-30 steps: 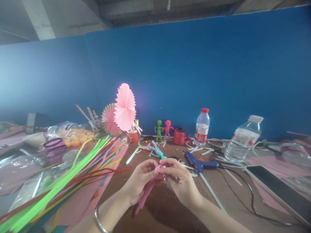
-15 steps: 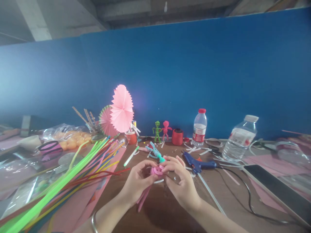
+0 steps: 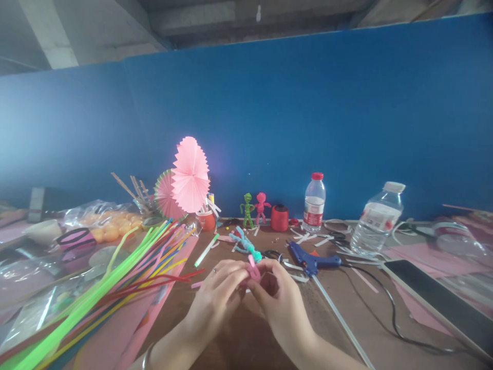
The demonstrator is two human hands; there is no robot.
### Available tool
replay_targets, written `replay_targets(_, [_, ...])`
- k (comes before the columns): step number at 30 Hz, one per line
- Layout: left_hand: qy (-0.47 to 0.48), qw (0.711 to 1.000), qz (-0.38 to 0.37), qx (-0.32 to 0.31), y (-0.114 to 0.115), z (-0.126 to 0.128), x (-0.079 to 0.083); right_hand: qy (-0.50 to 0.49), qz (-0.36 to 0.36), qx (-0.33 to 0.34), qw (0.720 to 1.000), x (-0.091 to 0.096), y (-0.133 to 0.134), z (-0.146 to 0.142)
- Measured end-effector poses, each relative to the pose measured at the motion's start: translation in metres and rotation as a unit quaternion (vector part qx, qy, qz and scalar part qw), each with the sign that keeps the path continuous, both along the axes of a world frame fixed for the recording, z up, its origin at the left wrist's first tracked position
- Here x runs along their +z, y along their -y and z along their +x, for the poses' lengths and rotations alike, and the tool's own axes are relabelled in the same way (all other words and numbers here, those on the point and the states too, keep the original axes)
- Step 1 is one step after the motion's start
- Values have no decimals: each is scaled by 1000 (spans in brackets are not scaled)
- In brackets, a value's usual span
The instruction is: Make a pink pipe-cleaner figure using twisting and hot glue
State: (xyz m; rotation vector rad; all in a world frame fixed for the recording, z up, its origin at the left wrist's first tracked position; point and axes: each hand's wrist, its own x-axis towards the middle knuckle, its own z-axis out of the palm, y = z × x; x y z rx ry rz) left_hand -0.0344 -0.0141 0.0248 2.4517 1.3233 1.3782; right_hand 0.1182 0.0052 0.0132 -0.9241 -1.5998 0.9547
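Note:
Both hands meet over the brown table, gripping a looped pink pipe cleaner (image 3: 253, 268). My left hand (image 3: 220, 289) has its fingers curled round the left side of it, and a short pink end sticks out to the left. With thumb and index finger, my right hand (image 3: 278, 294) pinches the loop from the right. Part of the pink piece is hidden behind the fingers. Just beyond them lies a blue pipe-cleaner figure (image 3: 246, 245). Farther back stand a green figure (image 3: 247, 209) and a pink figure (image 3: 262, 206).
A blue glue gun (image 3: 313, 260) with a cord lies to the right, near a phone (image 3: 439, 303). Two water bottles, one red-capped (image 3: 314, 205), one white-capped (image 3: 376, 221), stand behind. At left are bundled green pipe cleaners (image 3: 96, 288). A red thread spool (image 3: 279, 218) stands at the back.
My left hand has turned over so its back faces up. The pink piece now shows as an upright loop, and its hanging ends have swung from below to the left.

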Motion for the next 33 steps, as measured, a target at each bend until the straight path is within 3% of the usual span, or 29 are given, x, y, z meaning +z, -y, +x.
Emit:
replay_targets(9, [106,990,-73,53,1,7,-7,-67,15,28,997,-4,-10,1])
replay_targets(15, [135,986,-71,62,2,9,-4,-97,-16,57,994,-5,-9,1])
replay_targets(20, [185,973,-121,63,2,10,-5,-83,-27,62,994,-5,-10,2])
replay_targets(33, [187,975,-121,16,1,6,2,-76,7,91,993,-12,-21,7])
